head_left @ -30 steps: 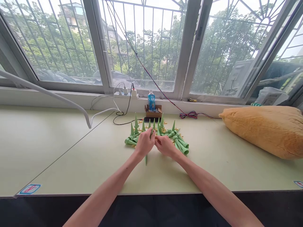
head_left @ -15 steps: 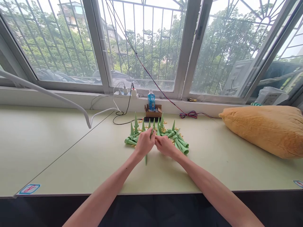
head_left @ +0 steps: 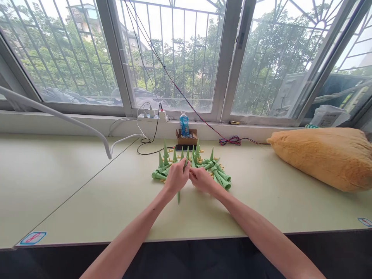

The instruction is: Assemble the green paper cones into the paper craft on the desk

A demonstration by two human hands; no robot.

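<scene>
My left hand (head_left: 176, 176) is closed around a green plastic watering spike (head_left: 178, 197), whose pointed end sticks out below the fist. Its fingertips meet those of my right hand (head_left: 202, 179), which is pinched at the same spot; a bit of yellow shows there, but what the right fingers grip is mostly hidden. Behind the hands, several green spikes (head_left: 165, 151) stand point up, with small yellow valve pieces (head_left: 201, 151) among them. More hollow green spikes (head_left: 223, 180) lie in a pile beside my right hand.
At the back stand a small cardboard box (head_left: 187, 140) and a blue-labelled bottle (head_left: 184, 123), with a dark phone (head_left: 185, 147) in front. A bundled cable (head_left: 230, 140) lies right of them. An orange plush cushion (head_left: 319, 157) rests at the right; a white lamp arm (head_left: 72, 120) reaches in from the left.
The view has shifted slightly. Both hands stay together in nearly the same pose, and the pile of spikes looks unchanged.
</scene>
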